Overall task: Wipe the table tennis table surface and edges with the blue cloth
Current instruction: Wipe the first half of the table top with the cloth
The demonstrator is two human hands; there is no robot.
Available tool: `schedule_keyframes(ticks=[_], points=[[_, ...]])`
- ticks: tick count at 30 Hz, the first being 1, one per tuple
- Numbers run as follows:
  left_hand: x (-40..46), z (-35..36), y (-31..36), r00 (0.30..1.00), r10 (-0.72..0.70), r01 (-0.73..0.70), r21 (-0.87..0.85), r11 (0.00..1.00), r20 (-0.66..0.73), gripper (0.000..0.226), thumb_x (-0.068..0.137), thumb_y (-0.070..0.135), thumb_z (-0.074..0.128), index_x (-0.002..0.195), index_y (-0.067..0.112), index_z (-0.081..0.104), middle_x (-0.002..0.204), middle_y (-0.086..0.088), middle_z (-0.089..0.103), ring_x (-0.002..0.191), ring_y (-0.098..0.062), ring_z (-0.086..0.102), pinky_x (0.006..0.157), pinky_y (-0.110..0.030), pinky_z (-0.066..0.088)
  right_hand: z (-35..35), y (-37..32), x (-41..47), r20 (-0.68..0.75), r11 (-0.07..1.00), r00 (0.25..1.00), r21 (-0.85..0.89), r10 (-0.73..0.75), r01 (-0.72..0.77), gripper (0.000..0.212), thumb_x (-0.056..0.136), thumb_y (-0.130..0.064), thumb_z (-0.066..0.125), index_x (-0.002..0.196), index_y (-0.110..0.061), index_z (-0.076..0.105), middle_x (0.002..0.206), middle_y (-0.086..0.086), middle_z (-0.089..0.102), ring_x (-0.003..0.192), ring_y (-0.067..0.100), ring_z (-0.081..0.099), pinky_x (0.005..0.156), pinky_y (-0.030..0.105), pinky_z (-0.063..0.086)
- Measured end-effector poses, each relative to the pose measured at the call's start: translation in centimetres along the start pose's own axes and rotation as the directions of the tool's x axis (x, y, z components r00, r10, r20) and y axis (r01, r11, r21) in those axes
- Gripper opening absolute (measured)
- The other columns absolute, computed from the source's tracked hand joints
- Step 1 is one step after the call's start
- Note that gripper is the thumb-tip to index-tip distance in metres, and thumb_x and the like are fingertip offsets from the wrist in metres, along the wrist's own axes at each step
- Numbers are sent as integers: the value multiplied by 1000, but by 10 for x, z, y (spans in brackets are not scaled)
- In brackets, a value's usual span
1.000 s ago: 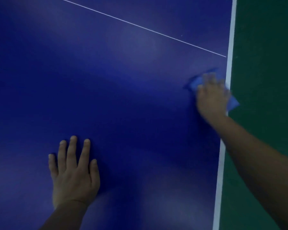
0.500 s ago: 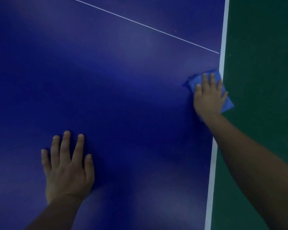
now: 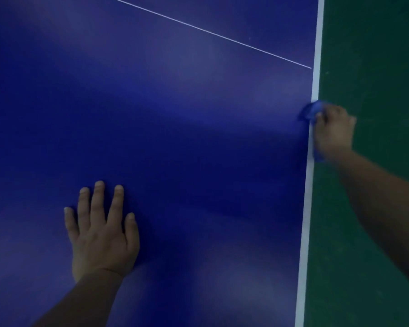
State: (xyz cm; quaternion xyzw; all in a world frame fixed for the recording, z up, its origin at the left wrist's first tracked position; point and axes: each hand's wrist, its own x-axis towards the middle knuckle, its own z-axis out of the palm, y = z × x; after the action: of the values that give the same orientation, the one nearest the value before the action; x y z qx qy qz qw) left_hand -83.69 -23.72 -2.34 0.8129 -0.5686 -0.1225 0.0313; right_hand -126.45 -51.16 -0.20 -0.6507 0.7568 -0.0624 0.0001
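Blue cloth [image 3: 313, 109], soft, light and best held bunched, judging by its folds, wraps over the counter's [image 3: 175, 114] right edge, gripped by the right hand [image 3: 334, 131], while the left hand [image 3: 102, 232] rests flat, fingers spread, near the counter's front edge.

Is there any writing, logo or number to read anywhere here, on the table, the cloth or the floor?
None: no word, number, logo or sign shows anywhere.
The table tennis table carries only a thin white line and a white edge stripe.
The blue cloth in the right hand is blurred and mostly hidden; no print shows.
The green floor is plain.
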Motion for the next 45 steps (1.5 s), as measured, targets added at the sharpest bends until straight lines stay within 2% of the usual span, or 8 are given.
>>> schedule_keyframes(ticks=[6,10,15,18,25,31,40,45], points=[[1,1,-1,1000,-4,4,1,1000,2,64,98,44,28,156,17,33,165,-12,23,154,-32,9,123,-45,-9,-6,-79,-35,-158,953,957,141,-245,268,44,100,-27,42,135,-7,58,138,21,55,116,43,53,101,40,37],[1,1,0,1000,-3,3,-5,1000,-12,65,97,44,28,155,17,36,164,-13,25,154,-33,11,123,-48,-5,29,-114,-115,-15,640,645,110,-764,760,37,101,-26,48,132,-12,64,138,14,59,103,36,54,90,45,43],[1,3,-1,1000,3,-3,-9,1000,-1,65,97,43,29,156,17,33,165,-13,23,155,-32,9,124,-51,-4,26,-56,-23,-86,979,977,42,-197,201,46,101,-33,39,139,-15,59,146,12,53,117,41,49,100,42,37],[1,3,-3,1000,7,-7,-11,1000,-10,64,97,43,29,156,17,33,164,-13,24,154,-32,9,124,-49,-6,23,-64,-32,-108,996,992,73,61,-53,49,101,-38,39,140,-15,59,146,9,53,118,42,49,99,44,39],[2,3,-3,999,29,-28,30,999,-27,63,97,41,32,154,15,37,162,-14,28,153,-35,16,124,-49,-5,37,-134,-150,-2,884,890,115,-457,454,45,99,-38,45,139,-21,59,147,4,53,125,37,47,98,50,41],[1,7,-5,998,41,-40,42,998,-38,63,96,41,33,154,17,31,162,-13,28,152,-35,18,123,-54,2,36,-130,-70,32,991,996,102,88,-91,59,99,-44,29,150,-19,45,161,3,34,149,35,26,119,58,20],[0,9,-5,998,49,-48,28,998,-44,64,93,41,36,153,17,36,162,-14,30,151,-37,21,123,-56,3,56,-302,-125,50,710,717,203,-695,674,50,101,-35,33,147,-22,49,158,0,39,149,31,29,120,55,18],[-1,7,-6,999,43,-42,28,999,-25,63,95,41,35,153,17,34,163,-13,27,153,-35,17,124,-52,-2,55,-187,-25,72,985,982,3,-172,172,55,99,-37,27,150,-22,45,160,2,37,147,35,32,115,64,23]])
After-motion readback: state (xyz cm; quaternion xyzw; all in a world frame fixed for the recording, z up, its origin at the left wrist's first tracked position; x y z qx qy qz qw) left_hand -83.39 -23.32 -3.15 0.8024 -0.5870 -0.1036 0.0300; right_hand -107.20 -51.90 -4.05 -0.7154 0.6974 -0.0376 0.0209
